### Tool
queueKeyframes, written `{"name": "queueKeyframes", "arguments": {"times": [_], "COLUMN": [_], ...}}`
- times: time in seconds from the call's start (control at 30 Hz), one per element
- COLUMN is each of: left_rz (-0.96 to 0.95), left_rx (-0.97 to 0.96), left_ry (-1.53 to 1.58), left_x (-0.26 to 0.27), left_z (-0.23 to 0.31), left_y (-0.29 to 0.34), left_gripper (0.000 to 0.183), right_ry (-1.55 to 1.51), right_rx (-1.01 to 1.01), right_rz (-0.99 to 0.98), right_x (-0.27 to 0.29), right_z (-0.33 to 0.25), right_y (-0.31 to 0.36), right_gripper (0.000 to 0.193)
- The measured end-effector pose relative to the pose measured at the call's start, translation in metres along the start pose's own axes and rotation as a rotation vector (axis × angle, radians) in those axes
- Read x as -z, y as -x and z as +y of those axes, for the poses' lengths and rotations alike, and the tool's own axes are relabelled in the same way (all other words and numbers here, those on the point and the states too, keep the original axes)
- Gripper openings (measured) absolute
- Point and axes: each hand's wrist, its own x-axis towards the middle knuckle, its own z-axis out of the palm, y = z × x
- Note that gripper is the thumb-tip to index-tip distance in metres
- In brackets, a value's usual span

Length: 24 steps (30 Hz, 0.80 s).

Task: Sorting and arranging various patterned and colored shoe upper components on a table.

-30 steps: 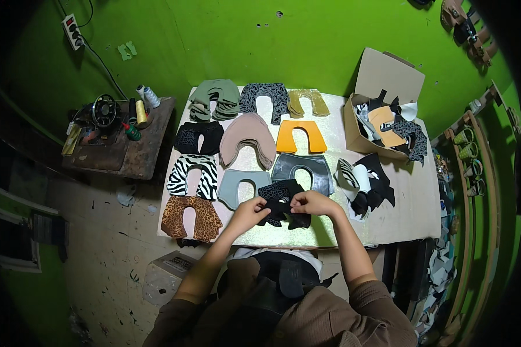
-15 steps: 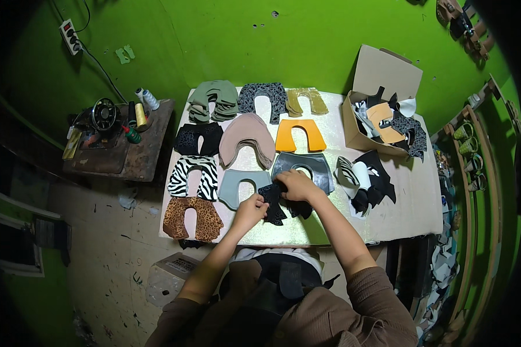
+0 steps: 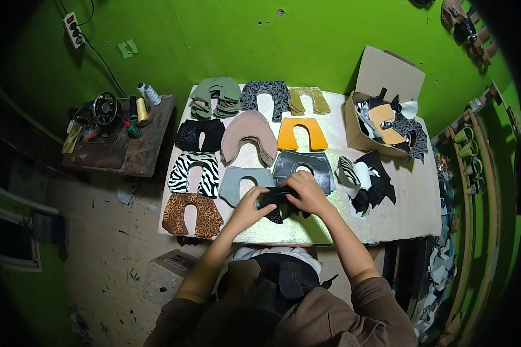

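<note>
Near the table's front edge, my left hand (image 3: 253, 209) and my right hand (image 3: 308, 193) both grip a dark, U-shaped cut piece (image 3: 274, 198) of black patterned material. The piece is bent upward between my fingers, and a patterned end hangs below them. Just beyond my hands lie a grey U-shaped piece (image 3: 230, 186) and a glossy dark stack of cut pieces (image 3: 324, 172). To the left are zebra-print pieces (image 3: 179, 172) and leopard-print pieces (image 3: 173, 215). Farther back sit a beige stack (image 3: 250, 126) and an orange stack (image 3: 319, 136).
On the right stands an open cardboard box (image 3: 356, 136) full of scraps, with a loose scrap pile (image 3: 379, 182) in front. Green pieces (image 3: 217, 88) lie at the back left. A sewing machine (image 3: 104, 110) and thread cones (image 3: 141, 109) occupy a side table.
My left hand has risen slightly and now grips the dark piece from its side. The piece, which was hanging lower, is lifted and bent between both hands.
</note>
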Motion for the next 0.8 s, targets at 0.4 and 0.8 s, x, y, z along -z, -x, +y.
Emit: {"name": "queueKeyframes", "arguments": {"times": [0.4, 0.8], "left_rz": [0.005, 0.14], "left_rx": [0.399, 0.221], "left_ry": [1.032, 0.587], "left_x": [-0.003, -0.012], "left_z": [0.025, 0.016], "left_y": [-0.01, -0.003], "left_gripper": [0.026, 0.025], "right_ry": [-0.06, -0.886], "right_rx": [-0.237, -0.547], "right_rz": [0.341, 0.112], "right_x": [-0.008, -0.039], "right_z": [-0.029, -0.034], "right_y": [0.004, 0.003], "right_gripper": [0.03, 0.019]}}
